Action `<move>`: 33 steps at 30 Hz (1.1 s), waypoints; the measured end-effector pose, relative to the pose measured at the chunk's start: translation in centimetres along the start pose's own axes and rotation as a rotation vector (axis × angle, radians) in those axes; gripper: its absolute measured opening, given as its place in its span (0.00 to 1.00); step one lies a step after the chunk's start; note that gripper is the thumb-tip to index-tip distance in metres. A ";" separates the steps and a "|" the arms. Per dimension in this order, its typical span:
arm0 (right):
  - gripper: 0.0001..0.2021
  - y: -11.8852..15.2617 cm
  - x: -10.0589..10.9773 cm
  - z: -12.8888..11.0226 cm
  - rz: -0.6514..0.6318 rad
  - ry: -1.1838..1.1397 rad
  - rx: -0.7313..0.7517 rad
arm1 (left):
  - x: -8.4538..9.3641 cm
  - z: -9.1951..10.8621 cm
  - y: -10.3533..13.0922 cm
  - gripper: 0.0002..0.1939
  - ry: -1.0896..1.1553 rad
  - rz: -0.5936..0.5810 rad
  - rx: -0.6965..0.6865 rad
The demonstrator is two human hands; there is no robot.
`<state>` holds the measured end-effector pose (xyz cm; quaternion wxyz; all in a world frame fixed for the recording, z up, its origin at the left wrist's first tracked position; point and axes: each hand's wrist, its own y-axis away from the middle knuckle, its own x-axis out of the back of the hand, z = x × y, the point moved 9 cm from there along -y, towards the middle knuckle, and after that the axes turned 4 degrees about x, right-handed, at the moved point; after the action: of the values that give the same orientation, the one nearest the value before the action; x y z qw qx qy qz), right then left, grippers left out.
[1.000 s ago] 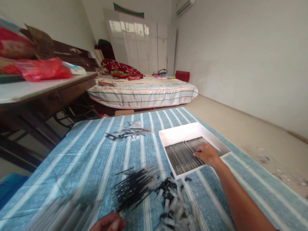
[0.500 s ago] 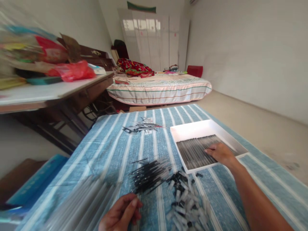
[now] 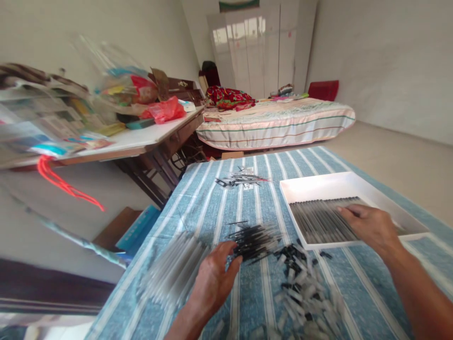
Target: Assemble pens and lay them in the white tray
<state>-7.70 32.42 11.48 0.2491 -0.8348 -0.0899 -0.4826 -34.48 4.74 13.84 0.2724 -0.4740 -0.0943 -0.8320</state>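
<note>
My left hand reaches over the striped cloth, thumb and fingers apart, at the near left edge of a pile of thin dark pen refills. Left of it lies a bundle of translucent grey pen barrels. In a white box, slim grey pens lie side by side in a row. My right hand is over the right end of this row, fingers drawn together; whatever is in them is hidden. Small black and clear caps are heaped between the hands.
A blue striped cloth covers the work surface. Further back lies a small pile of thin dark pieces. A cluttered white-topped table stands at the left, with a bed beyond.
My view has swung left. The left hand has moved forward to the refill pile, its fingers now spread from a closed pinch. My right hand stays over the row in the box.
</note>
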 end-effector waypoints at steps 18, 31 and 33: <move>0.16 7.0 -1.8 -14.9 -0.022 -0.368 0.726 | -7.1 2.1 -6.7 0.62 -0.527 -0.489 -0.160; 0.15 5.5 -1.1 -12.8 0.065 -0.345 0.640 | -6.9 3.5 -5.2 0.30 -0.620 -0.306 -0.297; 0.16 5.4 -1.1 -12.7 0.069 -0.338 0.625 | -7.0 3.6 -4.9 0.28 -0.649 -0.273 -0.285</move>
<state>-15.79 21.54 13.99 0.4902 -0.7888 -0.2452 -0.2780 -31.72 12.90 10.33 0.0462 -0.7292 -0.1212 -0.6718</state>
